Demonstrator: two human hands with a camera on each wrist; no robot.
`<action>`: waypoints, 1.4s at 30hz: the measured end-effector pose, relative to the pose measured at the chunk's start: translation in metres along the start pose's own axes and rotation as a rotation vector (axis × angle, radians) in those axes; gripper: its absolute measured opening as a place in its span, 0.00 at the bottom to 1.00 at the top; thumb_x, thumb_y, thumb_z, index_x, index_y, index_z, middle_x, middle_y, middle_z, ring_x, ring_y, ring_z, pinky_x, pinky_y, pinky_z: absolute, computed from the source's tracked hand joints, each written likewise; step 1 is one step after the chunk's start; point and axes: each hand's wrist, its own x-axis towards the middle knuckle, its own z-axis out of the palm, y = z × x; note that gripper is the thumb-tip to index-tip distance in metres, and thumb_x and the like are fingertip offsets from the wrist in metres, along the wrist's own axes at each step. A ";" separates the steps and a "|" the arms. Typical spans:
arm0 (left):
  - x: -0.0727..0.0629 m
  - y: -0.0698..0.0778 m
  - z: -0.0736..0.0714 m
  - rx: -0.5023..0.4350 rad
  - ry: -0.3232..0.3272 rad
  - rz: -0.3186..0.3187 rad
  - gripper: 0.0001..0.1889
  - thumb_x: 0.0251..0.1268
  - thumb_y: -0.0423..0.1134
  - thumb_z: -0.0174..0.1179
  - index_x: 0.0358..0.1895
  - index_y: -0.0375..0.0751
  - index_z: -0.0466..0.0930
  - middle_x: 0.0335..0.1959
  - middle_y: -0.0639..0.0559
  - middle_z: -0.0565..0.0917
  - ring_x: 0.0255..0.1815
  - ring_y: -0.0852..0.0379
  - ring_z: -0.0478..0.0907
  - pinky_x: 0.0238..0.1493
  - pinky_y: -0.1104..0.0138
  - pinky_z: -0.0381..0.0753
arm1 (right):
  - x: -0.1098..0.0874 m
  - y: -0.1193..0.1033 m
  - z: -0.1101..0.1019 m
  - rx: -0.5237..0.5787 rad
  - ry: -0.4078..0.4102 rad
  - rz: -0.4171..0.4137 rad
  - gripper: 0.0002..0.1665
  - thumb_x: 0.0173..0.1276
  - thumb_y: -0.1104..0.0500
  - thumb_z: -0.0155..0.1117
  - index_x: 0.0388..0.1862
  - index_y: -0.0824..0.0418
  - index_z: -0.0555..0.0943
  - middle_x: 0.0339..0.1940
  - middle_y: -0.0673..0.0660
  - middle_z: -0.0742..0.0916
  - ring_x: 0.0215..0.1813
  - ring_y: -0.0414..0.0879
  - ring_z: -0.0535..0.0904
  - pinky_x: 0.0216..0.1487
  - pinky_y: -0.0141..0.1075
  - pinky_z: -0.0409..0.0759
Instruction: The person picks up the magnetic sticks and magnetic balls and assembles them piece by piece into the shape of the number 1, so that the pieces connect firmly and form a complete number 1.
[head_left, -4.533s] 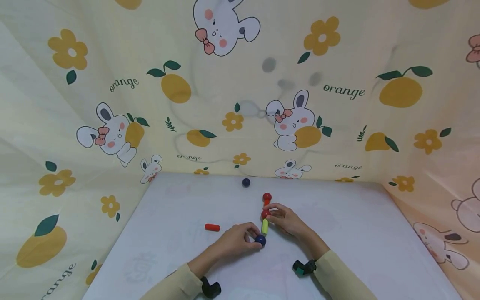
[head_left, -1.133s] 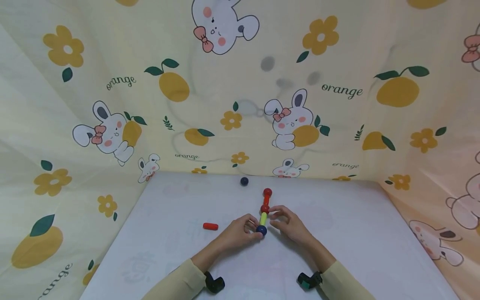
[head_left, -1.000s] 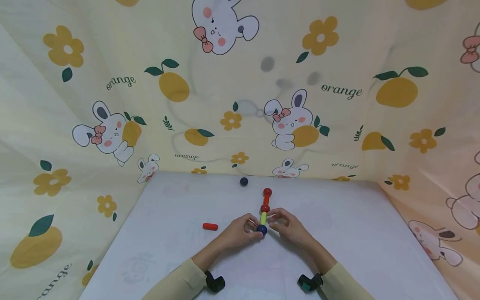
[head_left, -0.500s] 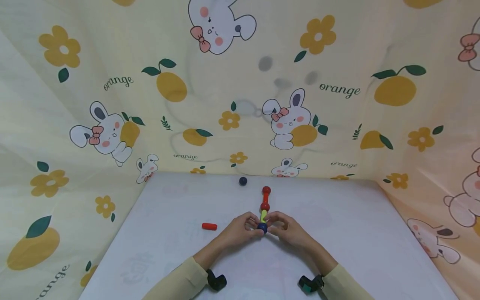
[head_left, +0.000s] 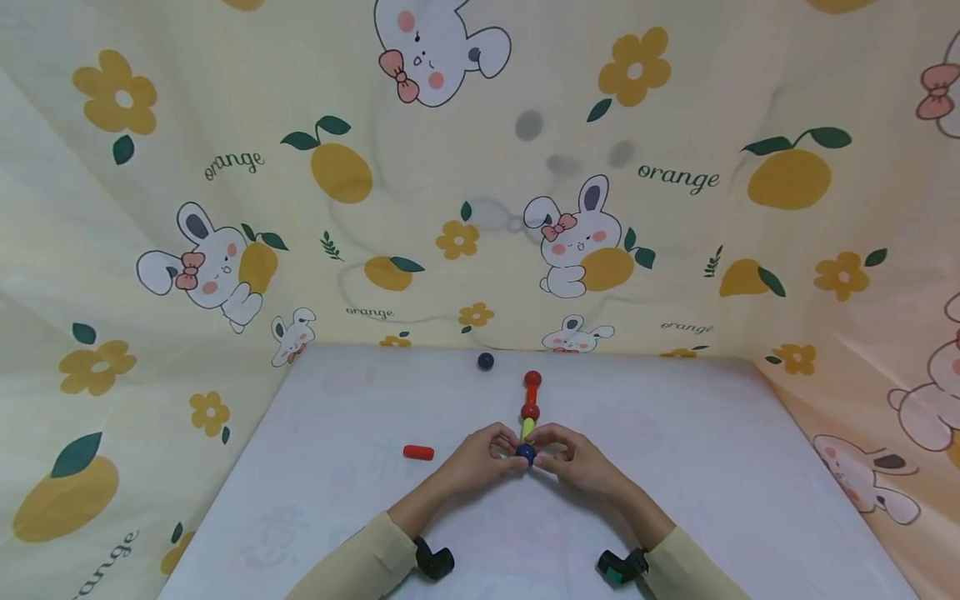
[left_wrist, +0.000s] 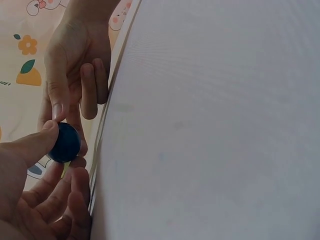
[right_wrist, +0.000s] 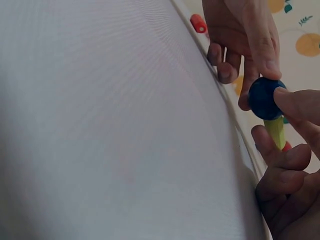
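The left hand (head_left: 480, 458) and right hand (head_left: 577, 460) pinch the blue ball (head_left: 526, 454) with their fingers from opposite sides, seemingly steadying it against the yellow rod (head_left: 528, 429).

In the head view my right hand (head_left: 577, 460) hides part of the yellow-green rod (head_left: 527, 427); from my left wrist only a sliver of it shows. In the right wrist view my thumb covers some of the blue ball (right_wrist: 262, 100), and a red patch (right_wrist: 286, 146) between 3 and 4 o'clock is too small for me to name. My left hand (left_wrist: 35, 200) is cut off at 8 o'clock. The head view crops my left sleeve (head_left: 367, 562) at 7 o'clock, my right sleeve (head_left: 690, 567) at 5.
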 end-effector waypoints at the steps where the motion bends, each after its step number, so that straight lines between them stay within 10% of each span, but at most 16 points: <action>1: 0.000 0.000 0.000 0.004 0.001 0.002 0.17 0.69 0.51 0.75 0.52 0.53 0.80 0.45 0.60 0.86 0.44 0.60 0.84 0.55 0.55 0.85 | 0.000 0.000 0.000 -0.004 -0.002 -0.001 0.21 0.79 0.56 0.70 0.68 0.54 0.81 0.62 0.59 0.85 0.66 0.59 0.76 0.52 0.41 0.75; 10: -0.001 -0.001 0.000 0.005 0.016 0.017 0.15 0.70 0.51 0.74 0.51 0.53 0.81 0.45 0.60 0.87 0.47 0.59 0.83 0.58 0.52 0.83 | 0.002 -0.002 0.001 -0.038 -0.016 -0.009 0.24 0.74 0.59 0.74 0.66 0.52 0.82 0.58 0.59 0.89 0.32 0.41 0.71 0.34 0.33 0.68; 25: -0.016 0.002 -0.022 0.097 0.026 0.009 0.10 0.75 0.47 0.70 0.52 0.53 0.85 0.45 0.62 0.88 0.44 0.60 0.85 0.52 0.58 0.86 | 0.004 -0.003 0.002 -0.048 -0.006 0.002 0.24 0.74 0.59 0.75 0.66 0.52 0.82 0.58 0.57 0.88 0.49 0.50 0.77 0.39 0.34 0.71; 42: -0.041 -0.015 -0.076 0.264 0.073 0.041 0.09 0.76 0.44 0.69 0.53 0.49 0.88 0.46 0.63 0.87 0.42 0.60 0.79 0.43 0.64 0.80 | 0.009 -0.002 -0.002 0.058 -0.001 0.053 0.25 0.75 0.61 0.73 0.68 0.56 0.80 0.61 0.63 0.85 0.27 0.44 0.70 0.26 0.30 0.70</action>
